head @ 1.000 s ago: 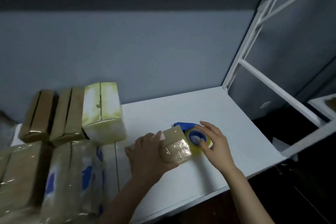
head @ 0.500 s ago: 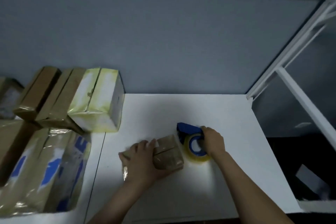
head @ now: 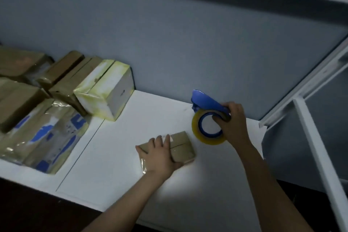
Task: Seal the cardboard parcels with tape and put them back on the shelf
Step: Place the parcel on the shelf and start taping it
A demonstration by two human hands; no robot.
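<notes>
Cardboard parcel (head: 182, 147) lies flat on the white shelf board (head: 131, 175), mid-view. Left hand (head: 160, 156) presses it down, fingers straight across the top, thumb along the near edge. Change: right hand (head: 234, 124), fingers hooked through the tape roll (head: 195, 128) under the blue dispenser (head: 206, 102), was against the parcel's side and is now clear of it at 1 o'clock. Likely one strip done, or the next pass being lined up. Other parcels (head: 103, 90) stacked at 10 o'clock.

Matt brown cardboard parcel (head: 181, 147) under my left hand (head: 159, 154); glossy yellowish tape roll (head: 209, 139) on a smooth blue plastic dispenser (head: 204, 102) in my right hand (head: 232, 124); smooth white shelf (head: 122, 165); shiny film-wrapped parcels (head: 47, 133).
</notes>
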